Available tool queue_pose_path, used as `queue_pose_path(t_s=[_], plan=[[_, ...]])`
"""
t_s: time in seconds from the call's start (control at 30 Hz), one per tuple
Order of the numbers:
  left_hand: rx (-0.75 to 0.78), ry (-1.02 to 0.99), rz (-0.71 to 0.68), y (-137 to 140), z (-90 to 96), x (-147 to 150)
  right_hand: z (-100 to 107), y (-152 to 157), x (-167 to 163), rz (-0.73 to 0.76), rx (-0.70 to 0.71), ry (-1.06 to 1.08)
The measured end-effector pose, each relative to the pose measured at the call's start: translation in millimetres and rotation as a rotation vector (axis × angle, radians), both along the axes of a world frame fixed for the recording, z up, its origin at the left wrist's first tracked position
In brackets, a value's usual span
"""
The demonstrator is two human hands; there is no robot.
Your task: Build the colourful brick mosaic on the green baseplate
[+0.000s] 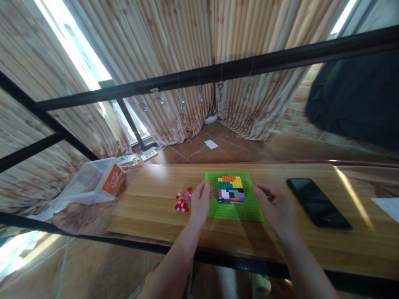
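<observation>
A green studded baseplate (252, 207) lies on the wooden table between my hands. On it stands a block built of toy bricks (231, 190), with orange, yellow and green on top and white, purple and blue on the near side. My left hand (200, 201) is at the plate's left edge, thumb and fingers pressed together; whatever they hold is too small to make out. Just left of it lies a small pile of loose red and pink bricks (181, 205). Beside the plate's right edge is my right hand (277, 207), fingers loosely bent and apart, with nothing visible in them.
A black phone (318, 203) lies on the table (149, 195) to the right. At the left, a clear plastic box (90, 178) with an orange label rests on its side. A black metal rail (199, 77) crosses in front of the curtains (174, 37).
</observation>
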State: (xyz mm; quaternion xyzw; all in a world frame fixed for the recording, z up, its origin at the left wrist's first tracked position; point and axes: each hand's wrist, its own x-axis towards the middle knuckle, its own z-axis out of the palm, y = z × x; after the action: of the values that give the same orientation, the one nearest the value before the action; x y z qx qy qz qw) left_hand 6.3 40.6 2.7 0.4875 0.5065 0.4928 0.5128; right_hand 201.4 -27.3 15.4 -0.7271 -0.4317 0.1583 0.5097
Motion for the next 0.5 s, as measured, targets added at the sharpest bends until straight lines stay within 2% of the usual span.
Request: queue_pose_path(t_s=[0.13,0.23,0.37,0.43,0.5], plan=[[0.082,0.095,-0.087,-6.9,-9.7,4.7,-8.9,9.8,-8.1,0.079,-0.029,-0.045],[0.135,0.18,-0.076,-15.3,-11.0,7.0,-7.6,11.0,-9.4,0.07,0.01,-0.042],[0.21,0.272,-0.042,-27.7,7.4,-5.1,10.2,-0.8,-20.8,0.048,0.199,-0.018],[0.244,0.326,-0.045,-37.8,19.1,-20.5,23.7,-13.7,-42.6,0.125,0.279,-0.005],[0.26,0.383,-0.066,-51.6,25.9,-40.6,34.6,-33.1,-75.5,0.301,0.271,-0.032]])
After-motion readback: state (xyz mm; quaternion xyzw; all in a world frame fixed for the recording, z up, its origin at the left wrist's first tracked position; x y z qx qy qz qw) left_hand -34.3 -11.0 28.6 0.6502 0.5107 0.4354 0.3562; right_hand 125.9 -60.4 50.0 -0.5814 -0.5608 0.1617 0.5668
